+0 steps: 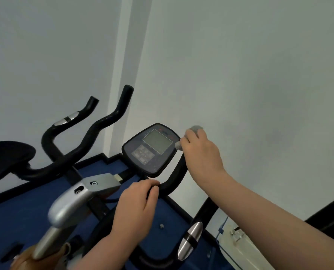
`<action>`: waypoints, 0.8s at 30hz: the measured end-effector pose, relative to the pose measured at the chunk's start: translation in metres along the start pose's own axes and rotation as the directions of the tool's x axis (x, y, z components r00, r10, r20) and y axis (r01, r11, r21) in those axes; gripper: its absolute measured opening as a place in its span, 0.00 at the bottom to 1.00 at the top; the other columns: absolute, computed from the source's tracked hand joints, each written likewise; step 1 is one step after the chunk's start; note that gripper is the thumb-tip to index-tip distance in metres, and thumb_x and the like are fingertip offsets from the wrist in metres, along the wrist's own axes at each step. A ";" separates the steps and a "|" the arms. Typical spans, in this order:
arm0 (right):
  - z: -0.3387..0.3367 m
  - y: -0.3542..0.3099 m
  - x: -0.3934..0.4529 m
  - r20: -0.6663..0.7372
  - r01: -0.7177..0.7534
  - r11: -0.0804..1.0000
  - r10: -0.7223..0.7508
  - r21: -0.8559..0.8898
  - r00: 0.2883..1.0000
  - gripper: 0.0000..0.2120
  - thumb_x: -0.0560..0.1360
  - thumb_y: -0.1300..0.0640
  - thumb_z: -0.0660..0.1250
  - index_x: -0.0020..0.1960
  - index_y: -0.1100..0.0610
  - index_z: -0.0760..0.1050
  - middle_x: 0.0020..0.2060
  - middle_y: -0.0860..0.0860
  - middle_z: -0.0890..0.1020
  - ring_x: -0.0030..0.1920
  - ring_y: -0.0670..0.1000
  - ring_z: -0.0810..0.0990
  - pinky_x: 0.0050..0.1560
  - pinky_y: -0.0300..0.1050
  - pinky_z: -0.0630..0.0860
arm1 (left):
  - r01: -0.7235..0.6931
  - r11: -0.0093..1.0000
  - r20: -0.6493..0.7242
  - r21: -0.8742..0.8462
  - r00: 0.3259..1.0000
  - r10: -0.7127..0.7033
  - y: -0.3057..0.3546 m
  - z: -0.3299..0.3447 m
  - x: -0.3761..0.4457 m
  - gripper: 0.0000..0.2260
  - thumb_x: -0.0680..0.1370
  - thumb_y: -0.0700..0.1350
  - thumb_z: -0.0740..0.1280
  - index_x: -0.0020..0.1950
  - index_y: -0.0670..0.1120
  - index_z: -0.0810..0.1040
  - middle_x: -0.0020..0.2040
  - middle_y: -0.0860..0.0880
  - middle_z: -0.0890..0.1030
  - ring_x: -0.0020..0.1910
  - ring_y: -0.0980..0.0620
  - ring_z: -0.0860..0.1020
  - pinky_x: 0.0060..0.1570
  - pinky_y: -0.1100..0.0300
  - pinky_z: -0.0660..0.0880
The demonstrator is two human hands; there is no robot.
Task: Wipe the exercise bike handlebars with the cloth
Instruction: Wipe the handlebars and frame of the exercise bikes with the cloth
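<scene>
The exercise bike's black handlebar curves up on the right of the console. My right hand grips the upper end of that bar with a grey cloth wrapped under the fingers; bits of cloth stick out above and to the left of the hand. My left hand holds the lower bend of the same handlebar just below the console. A silver pulse sensor sits lower on the bar.
A second bike's black handlebars and saddle stand to the left. A silver frame post rises at lower centre. White wall lies close behind; blue floor below. A white box sits at the lower right.
</scene>
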State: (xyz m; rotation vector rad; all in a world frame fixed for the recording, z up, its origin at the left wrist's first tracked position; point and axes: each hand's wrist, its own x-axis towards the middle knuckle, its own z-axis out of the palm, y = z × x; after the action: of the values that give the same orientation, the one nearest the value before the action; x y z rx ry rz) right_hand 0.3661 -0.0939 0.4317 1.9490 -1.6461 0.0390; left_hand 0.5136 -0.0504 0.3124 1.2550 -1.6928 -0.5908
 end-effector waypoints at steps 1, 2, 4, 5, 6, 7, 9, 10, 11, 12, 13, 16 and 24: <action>0.008 -0.008 -0.005 0.050 0.020 0.997 -0.024 0.069 0.998 0.15 0.72 0.68 0.63 0.57 0.59 0.74 0.58 0.56 0.75 0.63 0.58 0.69 0.40 0.45 0.74 | 0.014 1.000 -0.009 -0.012 1.000 -0.015 0.000 -0.002 0.000 0.11 0.80 0.51 0.57 0.55 0.56 0.78 0.46 0.64 0.77 0.49 0.62 0.74 0.48 0.64 0.68; 0.017 -0.017 -0.012 0.121 0.016 0.989 -0.034 0.149 0.992 0.14 0.73 0.67 0.62 0.57 0.58 0.73 0.59 0.54 0.74 0.64 0.57 0.68 0.43 0.45 0.74 | 0.034 0.999 -0.018 -0.020 0.999 -0.034 0.000 -0.004 -0.001 0.11 0.79 0.52 0.56 0.54 0.56 0.78 0.45 0.65 0.76 0.48 0.63 0.73 0.48 0.65 0.67; 0.027 -0.029 -0.024 0.191 -0.030 0.953 -0.030 0.303 0.981 0.08 0.76 0.64 0.62 0.52 0.54 0.74 0.55 0.49 0.76 0.60 0.53 0.70 0.46 0.44 0.73 | 0.090 0.995 -0.021 -0.039 0.996 -0.090 0.000 -0.007 -0.001 0.11 0.79 0.52 0.55 0.53 0.57 0.77 0.45 0.64 0.76 0.49 0.63 0.73 0.46 0.66 0.66; 0.027 -0.028 -0.024 0.192 -0.056 0.922 -0.020 0.383 0.981 0.07 0.76 0.64 0.62 0.47 0.52 0.74 0.50 0.48 0.77 0.56 0.53 0.73 0.45 0.43 0.72 | 0.119 0.991 -0.015 -0.059 0.993 -0.120 0.000 -0.009 -0.002 0.11 0.79 0.52 0.55 0.52 0.57 0.77 0.45 0.63 0.77 0.49 0.63 0.73 0.46 0.67 0.66; 0.025 -0.023 -0.023 0.202 -0.084 0.889 -0.010 0.450 0.979 0.08 0.76 0.63 0.61 0.43 0.51 0.73 0.46 0.47 0.77 0.52 0.52 0.74 0.44 0.44 0.72 | 0.138 0.988 -0.004 -0.075 0.990 -0.138 0.000 -0.012 -0.003 0.11 0.79 0.51 0.56 0.52 0.56 0.77 0.46 0.63 0.77 0.50 0.63 0.73 0.46 0.68 0.66; 0.023 -0.016 -0.020 0.202 -0.100 0.867 -0.001 0.488 0.979 0.09 0.76 0.62 0.60 0.42 0.51 0.75 0.45 0.46 0.79 0.48 0.52 0.75 0.44 0.46 0.73 | 0.148 0.986 0.012 -0.082 0.989 -0.147 -0.001 -0.016 -0.004 0.10 0.80 0.50 0.57 0.52 0.56 0.78 0.46 0.62 0.77 0.50 0.63 0.73 0.47 0.69 0.67; 0.013 -0.002 -0.014 0.080 -0.065 0.888 0.032 0.456 0.996 0.10 0.77 0.60 0.59 0.44 0.49 0.76 0.45 0.43 0.81 0.42 0.49 0.71 0.40 0.48 0.75 | 0.155 0.986 0.035 -0.068 0.988 -0.153 -0.002 -0.025 -0.009 0.08 0.79 0.49 0.59 0.53 0.56 0.77 0.48 0.62 0.77 0.51 0.63 0.72 0.50 0.65 0.68; 0.010 0.002 -0.013 0.013 -0.058 0.902 0.058 0.428 0.998 0.10 0.77 0.59 0.58 0.45 0.48 0.76 0.45 0.41 0.80 0.41 0.48 0.69 0.37 0.47 0.74 | 0.157 0.987 0.044 -0.047 0.987 -0.155 -0.002 -0.030 -0.013 0.08 0.79 0.49 0.59 0.55 0.57 0.76 0.49 0.63 0.76 0.52 0.63 0.72 0.52 0.63 0.68; 0.009 0.003 -0.014 -0.008 -0.074 0.899 0.086 0.431 0.996 0.10 0.78 0.58 0.58 0.46 0.47 0.76 0.47 0.39 0.79 0.42 0.47 0.68 0.36 0.46 0.72 | 0.157 0.988 0.052 -0.017 0.986 -0.156 -0.003 -0.034 -0.018 0.08 0.79 0.50 0.60 0.56 0.57 0.75 0.51 0.64 0.75 0.53 0.63 0.71 0.53 0.63 0.67; 0.011 0.001 -0.017 0.025 -0.112 0.879 0.114 0.464 0.993 0.10 0.78 0.57 0.58 0.47 0.46 0.76 0.48 0.39 0.79 0.43 0.48 0.70 0.36 0.45 0.72 | 0.153 0.988 0.060 0.017 0.986 -0.154 -0.004 -0.038 -0.023 0.09 0.79 0.50 0.60 0.57 0.58 0.74 0.51 0.65 0.74 0.54 0.64 0.70 0.54 0.63 0.67; 0.016 -0.003 -0.022 0.082 -0.160 0.843 0.138 0.513 0.987 0.10 0.78 0.55 0.57 0.48 0.46 0.77 0.49 0.40 0.79 0.45 0.49 0.71 0.39 0.46 0.72 | 0.151 0.987 0.064 0.049 0.986 -0.154 -0.005 -0.043 -0.029 0.09 0.79 0.51 0.59 0.58 0.59 0.73 0.52 0.65 0.73 0.54 0.64 0.70 0.54 0.62 0.68; 0.028 -0.031 -0.046 0.156 -0.261 0.683 0.213 0.683 0.965 0.10 0.79 0.55 0.60 0.49 0.48 0.80 0.51 0.45 0.82 0.49 0.49 0.77 0.47 0.45 0.74 | 0.181 0.977 0.042 0.114 0.982 -0.186 -0.008 -0.055 -0.042 0.11 0.78 0.53 0.58 0.60 0.59 0.72 0.55 0.64 0.73 0.56 0.63 0.71 0.56 0.59 0.70; 0.024 -0.110 -0.082 0.042 -0.120 0.589 0.145 0.799 0.989 0.09 0.78 0.57 0.63 0.53 0.50 0.81 0.49 0.44 0.83 0.49 0.45 0.78 0.50 0.36 0.75 | 0.319 0.945 -0.137 0.076 0.942 -0.307 -0.009 -0.065 -0.062 0.09 0.78 0.53 0.58 0.54 0.64 0.72 0.49 0.65 0.77 0.49 0.65 0.75 0.48 0.60 0.74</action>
State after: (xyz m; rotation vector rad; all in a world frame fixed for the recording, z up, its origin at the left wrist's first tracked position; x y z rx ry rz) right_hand 0.4391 -0.0240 0.3361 2.4036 -1.9416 1.0483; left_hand 0.5785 0.0123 0.3114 1.6161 -1.4436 -0.6091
